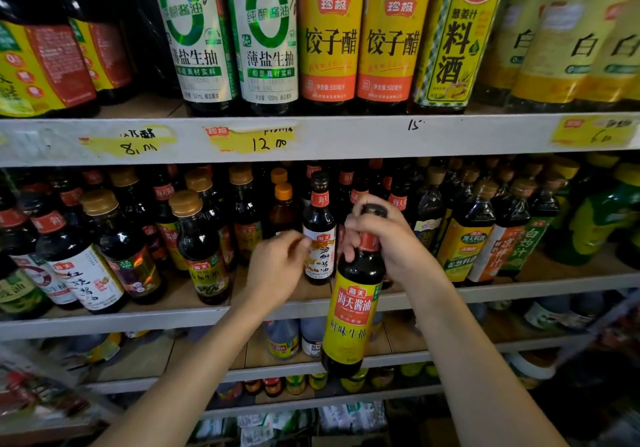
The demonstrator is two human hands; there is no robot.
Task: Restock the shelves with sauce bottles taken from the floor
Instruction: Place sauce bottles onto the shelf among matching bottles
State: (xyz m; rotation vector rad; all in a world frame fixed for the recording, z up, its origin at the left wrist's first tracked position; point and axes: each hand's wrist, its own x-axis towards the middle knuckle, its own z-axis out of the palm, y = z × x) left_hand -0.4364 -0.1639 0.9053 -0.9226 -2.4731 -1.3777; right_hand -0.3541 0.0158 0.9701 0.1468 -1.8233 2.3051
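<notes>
**Fingers (358, 227) on the neck only: slip or knock likely**

Curled tight, from right hand (384, 239), round the neck of the yellow-labelled sauce bottle (353, 311), hanging in front of the middle shelf (138, 322), not yet on it. Left hand (277, 266) loosely curled, holding nothing, just beside the white-labelled bottle (319, 249); contact impossible to tell. Could slip from so high a grip, or swing into crowded neighbours and topple them.

Top-shelf bottles (329, 38) cut off at necks by upper edge. Right hand (381, 239) covers neck of held bottle (349, 315) (cap only peeks out). Left hand (277, 266) motion-blurred, grip indistinct. Lowest-shelf goods (294, 384) too blurred to identify.
</notes>
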